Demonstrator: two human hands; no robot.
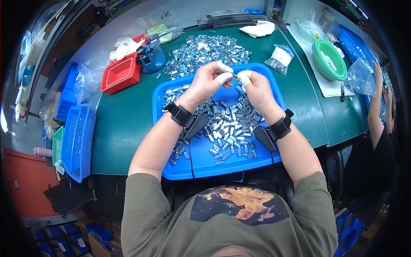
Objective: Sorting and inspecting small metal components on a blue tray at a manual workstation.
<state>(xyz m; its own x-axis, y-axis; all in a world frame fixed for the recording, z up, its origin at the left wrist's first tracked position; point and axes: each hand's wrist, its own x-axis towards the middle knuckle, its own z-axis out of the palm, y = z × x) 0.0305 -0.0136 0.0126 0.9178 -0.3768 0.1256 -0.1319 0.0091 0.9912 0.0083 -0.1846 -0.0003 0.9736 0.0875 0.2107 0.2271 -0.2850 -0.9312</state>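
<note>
Workpiece (234, 76), small and mostly hidden, is pinched between left hand (206, 82) and right hand (259, 91) near the far edge of the blue tray (214, 172); slippage of the white finger wraps (223, 78) could lose it among metal fittings (231, 127) inside or the loose pile (214, 47) beyond.

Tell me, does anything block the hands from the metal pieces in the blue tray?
Nothing visible: the left hand and right hand are over the tray, whose pieces lie uncovered, though wrist gear hides some from view.

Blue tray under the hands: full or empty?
Neither, partly filled: loose metal pieces cover much of the blue tray, but bare blue floor shows along its near side.
</note>
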